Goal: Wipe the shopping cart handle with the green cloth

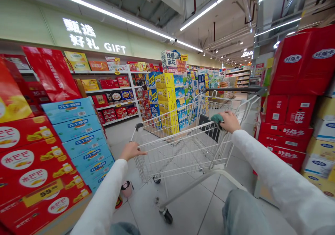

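Observation:
A white wire shopping cart (180, 158) stands sideways in front of me, its dark handle bar (232, 89) to the right. On the cart's left end, my left hand (131, 150) is closed over the top rim, thumb lying along the wire. My right hand (229, 121) presses a green cloth (217, 119) against the top rim near the handle end. Beside that cloth hangs a dark panel (209, 128) inside the basket. The fingertips of my right hand are partly hidden by the cloth.
Red boxes (34, 172) and light blue cartons (81, 134) are stacked at left. More red cartons (290, 113) rise at right. Behind the cart stands a display of yellow cartons (166, 100). A small pink bucket (127, 189) sits on the tiled floor near the front wheels.

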Demonstrator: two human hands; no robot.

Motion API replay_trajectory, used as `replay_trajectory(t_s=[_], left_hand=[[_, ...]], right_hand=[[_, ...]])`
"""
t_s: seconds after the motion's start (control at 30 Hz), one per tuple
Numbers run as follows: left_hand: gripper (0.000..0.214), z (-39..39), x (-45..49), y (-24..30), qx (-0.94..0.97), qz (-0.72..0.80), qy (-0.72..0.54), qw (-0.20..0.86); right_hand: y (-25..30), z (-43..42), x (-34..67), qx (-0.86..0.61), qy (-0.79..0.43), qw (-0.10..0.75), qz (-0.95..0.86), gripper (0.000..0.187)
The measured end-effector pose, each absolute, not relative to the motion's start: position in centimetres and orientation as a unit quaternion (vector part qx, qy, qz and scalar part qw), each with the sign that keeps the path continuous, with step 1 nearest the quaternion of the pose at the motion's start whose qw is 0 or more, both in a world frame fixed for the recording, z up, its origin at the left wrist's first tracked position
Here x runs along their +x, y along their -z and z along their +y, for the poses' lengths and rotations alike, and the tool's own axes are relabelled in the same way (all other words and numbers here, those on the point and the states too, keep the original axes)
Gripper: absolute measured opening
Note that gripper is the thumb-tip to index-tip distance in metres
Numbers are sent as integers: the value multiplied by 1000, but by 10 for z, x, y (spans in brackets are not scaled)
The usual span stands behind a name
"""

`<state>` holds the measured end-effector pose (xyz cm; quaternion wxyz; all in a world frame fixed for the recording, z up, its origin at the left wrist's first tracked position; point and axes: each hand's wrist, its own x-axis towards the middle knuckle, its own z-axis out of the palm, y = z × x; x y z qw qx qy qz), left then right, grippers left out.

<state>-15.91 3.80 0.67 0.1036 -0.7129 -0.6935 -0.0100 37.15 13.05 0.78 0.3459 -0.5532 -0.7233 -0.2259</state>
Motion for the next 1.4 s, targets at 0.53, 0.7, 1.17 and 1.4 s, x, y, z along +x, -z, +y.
replay_trajectory(t_s=[0.53, 0.7, 1.17, 1.4], left_hand=[[59, 31, -154, -7, -705, -699, -17, 116], [61, 27, -142, -7, -705, -699, -10, 122], [40, 25, -126, 3, -686, -711, 17, 153], [21, 19, -128, -1, -682, -716, 18, 150]], right_hand=[[-18, 109, 330, -561, 259, 302, -726, 22], [-9, 89, 229, -494, 195, 301, -792, 27], [1, 28, 8, -449, 82, 286, -842, 28], [-10, 13, -15, -447, 149, 214, -856, 42]])
